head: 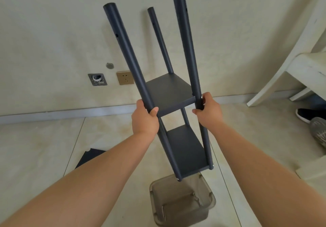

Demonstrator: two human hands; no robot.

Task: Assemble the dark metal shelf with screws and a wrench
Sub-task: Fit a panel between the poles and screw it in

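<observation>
Two bare forearms reach forward from the camera, the left hand (145, 119) wrapped round one near post and the right hand (208, 109) wrapped round the other, both at the level of the upper panel of the dark metal shelf (172, 92). The shelf hangs off the floor between the hands, above a beige bin (182, 203), its long axis tilted up and away toward the wall. Two panels are fitted; the post tops stand bare with open screw holes, suggesting another tier remains. A loose dark panel (89, 157) lies left of the shelf.
</observation>
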